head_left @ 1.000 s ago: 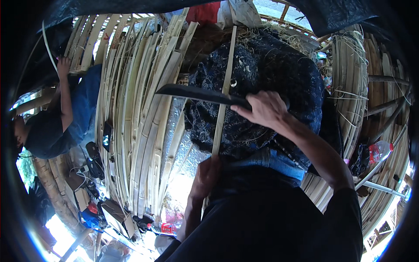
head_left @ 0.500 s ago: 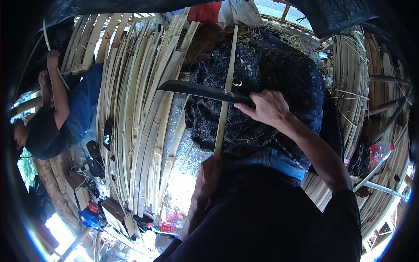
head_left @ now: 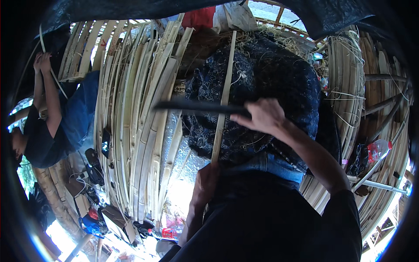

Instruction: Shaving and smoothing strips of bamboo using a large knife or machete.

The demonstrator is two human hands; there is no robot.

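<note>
My left hand [head_left: 207,180] is closed round the near end of a long, pale bamboo strip [head_left: 227,83]. The strip points away from me over a dark patterned cloth [head_left: 203,89] that covers my lap. In my right hand [head_left: 267,117] is the handle of a machete [head_left: 196,107], whose long dark blade crosses the strip and points left. The blade is smeared by motion, so I cannot tell whether its edge touches the strip. A thin curled shaving [head_left: 241,77] lies on the cloth beside the strip.
Many split bamboo slats [head_left: 146,109] lie in a row at left. Beyond them sits another person [head_left: 56,118], hands on a thin strip. A tied slat bundle [head_left: 345,83] and a plastic bottle [head_left: 379,150] are at right. Cardboard and bags [head_left: 115,220] lie lower left.
My right hand has drawn the machete nearer to me along the strip. The left hand keeps its grip on the strip's end. The other person's hands have come together.
</note>
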